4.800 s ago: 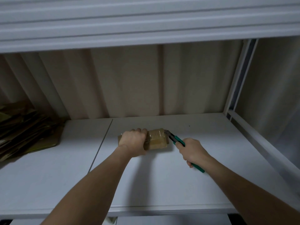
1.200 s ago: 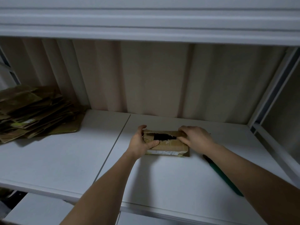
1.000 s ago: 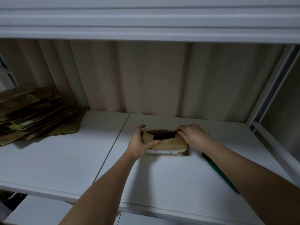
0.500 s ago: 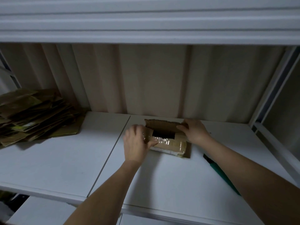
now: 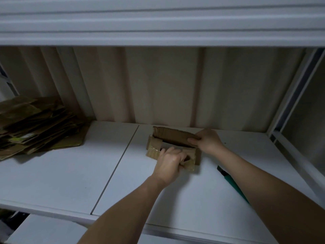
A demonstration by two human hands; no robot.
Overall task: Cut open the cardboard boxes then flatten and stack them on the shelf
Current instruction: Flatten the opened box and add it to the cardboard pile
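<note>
You have a small brown cardboard box (image 5: 173, 150) lying on the white shelf board (image 5: 61, 176), near the back and a bit right of the middle; its long side runs left to right, and its open top faces up toward you; inside it looks dark. Your right hand (image 5: 208, 141) pinches the right end of the far brown flap (image 5: 173, 136) between thumb and fingers; that flap stands up and leans toward the back wall. Your left hand (image 5: 169, 163) has its fingers curled over the near edge of the box, gripping the near flap; shiny tape shows on the box's front. The green-handled cutting knife (image 5: 232, 183) lies flat on the shelf to the right of the box, partly hidden under your right arm; its dark tip points up and left, toward the box; no hand touches it. A messy pile of flat brown cardboard pieces (image 5: 37, 124) sits at the far left of the shelf, well apart from the box. The back wall (image 5: 158, 85) is pale with up-and-down ridges; another white shelf (image 5: 158, 20) hangs above; a white metal post (image 5: 295, 92) stands on the right; the light is dim.
</note>
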